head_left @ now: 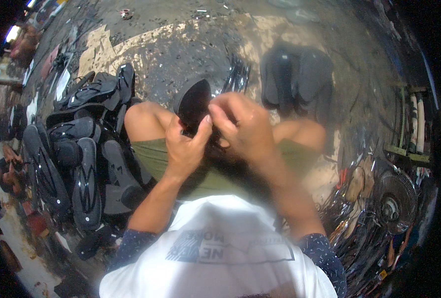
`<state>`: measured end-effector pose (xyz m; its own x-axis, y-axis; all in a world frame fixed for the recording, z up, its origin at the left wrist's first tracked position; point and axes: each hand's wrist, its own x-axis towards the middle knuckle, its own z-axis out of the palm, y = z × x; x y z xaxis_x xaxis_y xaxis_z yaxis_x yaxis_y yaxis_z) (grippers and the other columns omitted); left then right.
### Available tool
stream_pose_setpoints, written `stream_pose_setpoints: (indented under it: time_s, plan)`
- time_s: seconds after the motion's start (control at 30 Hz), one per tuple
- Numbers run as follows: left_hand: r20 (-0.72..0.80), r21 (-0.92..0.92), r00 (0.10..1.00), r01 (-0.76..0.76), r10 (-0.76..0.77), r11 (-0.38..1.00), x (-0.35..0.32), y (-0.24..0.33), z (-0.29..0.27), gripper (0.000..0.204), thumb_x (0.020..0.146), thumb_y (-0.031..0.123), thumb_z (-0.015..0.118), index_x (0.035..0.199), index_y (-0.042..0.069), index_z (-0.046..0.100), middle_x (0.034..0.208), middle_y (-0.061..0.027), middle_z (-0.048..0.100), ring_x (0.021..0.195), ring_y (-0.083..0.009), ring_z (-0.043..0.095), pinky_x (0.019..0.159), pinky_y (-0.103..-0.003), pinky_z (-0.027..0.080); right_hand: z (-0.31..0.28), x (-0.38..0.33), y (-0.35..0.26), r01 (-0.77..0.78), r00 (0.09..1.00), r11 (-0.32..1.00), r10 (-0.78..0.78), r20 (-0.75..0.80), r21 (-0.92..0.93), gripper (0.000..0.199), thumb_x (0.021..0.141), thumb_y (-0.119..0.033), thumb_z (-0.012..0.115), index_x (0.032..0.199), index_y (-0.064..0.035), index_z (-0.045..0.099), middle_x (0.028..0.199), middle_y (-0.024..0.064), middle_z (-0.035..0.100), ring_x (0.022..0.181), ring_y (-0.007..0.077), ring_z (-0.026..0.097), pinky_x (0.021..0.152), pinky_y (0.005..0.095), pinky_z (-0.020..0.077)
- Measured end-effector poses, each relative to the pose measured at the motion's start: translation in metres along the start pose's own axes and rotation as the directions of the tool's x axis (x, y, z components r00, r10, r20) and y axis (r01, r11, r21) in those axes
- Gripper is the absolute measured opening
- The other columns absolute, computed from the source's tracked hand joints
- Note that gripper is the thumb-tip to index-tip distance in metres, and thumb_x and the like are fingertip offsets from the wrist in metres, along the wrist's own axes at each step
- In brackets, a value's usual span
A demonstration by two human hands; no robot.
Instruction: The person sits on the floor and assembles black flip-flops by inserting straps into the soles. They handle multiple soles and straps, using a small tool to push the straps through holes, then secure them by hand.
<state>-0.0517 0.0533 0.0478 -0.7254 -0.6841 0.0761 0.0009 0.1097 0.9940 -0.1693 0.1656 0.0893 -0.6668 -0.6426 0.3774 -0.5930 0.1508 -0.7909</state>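
Seen from above, a person sits low over a dark, worn concrete floor (190, 44) with bare knees apart. Toward the floor's left edge lies a loose heap of black flip-flop sandals (81, 149), overlapping one another within easy arm's reach, as finished or waiting pieces would be kept. In the middle, above the lap, both hands meet around a single black sandal sole (193, 102), which stands tilted upright with its rounded end pointing away from the person. The left hand (183, 149) wraps it from below, fingers curled closed and thumb pressed up against the sole, apparently to steady it. The right hand (240, 126) comes in from the other side, its fingers bent tightly at the sole's near end; motion blur hides exactly what they pinch. Farther right, a second stack of black soles (295, 74) rests on the floor, and near the right edge stands a small electric fan (394, 203).
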Motion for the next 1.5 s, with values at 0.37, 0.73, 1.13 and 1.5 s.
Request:
stream_pose_setpoints:
  time_s: [0.37,0.73,1.13,1.5]
  plan:
    - [0.188,-0.091,0.981,-0.041,0.058,0.995,0.012,0.001,0.003,0.055,0.095,0.003,0.07,0.144,0.0,0.044,0.13,-0.0117,0.063,0.115,-0.0196,0.063,0.1,-0.033,0.052,-0.013,-0.006,-0.002,0.052,0.999,0.998,-0.052,0.001,-0.018,0.014,0.086,-0.012,0.075,0.098,-0.0051,0.071,0.089,0.0121,0.066,0.086,0.0321,0.066,0.076,0.0424,0.0523]
    - [0.259,0.053,0.909,0.324,-0.327,0.944,0.006,0.012,-0.01,0.023,0.099,0.009,0.066,0.121,0.005,0.061,0.081,0.0068,0.056,0.063,-0.002,0.047,0.053,-0.021,0.037,-0.006,-0.017,0.008,-0.219,0.973,0.967,0.207,0.099,0.133,0.015,0.092,-0.017,0.074,0.094,-0.0038,0.068,0.085,0.0117,0.071,0.073,0.0301,0.067,0.066,0.042,0.0522]
    - [0.242,0.284,0.97,-0.071,0.0,0.956,-0.004,0.006,0.0,0.033,0.1,0.004,0.062,0.131,-0.003,0.056,0.102,-0.0063,0.067,0.09,-0.0137,0.063,0.078,-0.03,0.052,-0.003,-0.018,0.014,0.192,0.98,0.93,-0.162,0.119,-0.313,0.015,0.09,-0.022,0.074,0.088,-0.0095,0.065,0.077,0.0066,0.066,0.076,0.0279,0.064,0.071,0.0426,0.0422]
    - [0.177,0.33,0.982,-0.123,0.067,0.936,-0.004,-0.012,0.0,0.039,0.102,0.01,0.063,0.136,-0.007,0.053,0.12,-0.0153,0.068,0.104,-0.0197,0.065,0.092,-0.033,0.053,0.002,-0.019,0.023,-0.069,0.993,0.997,0.067,0.094,0.015,0.018,0.09,-0.022,0.074,0.098,-0.0079,0.066,0.077,0.0085,0.069,0.076,0.0305,0.067,0.076,0.0443,0.0468]
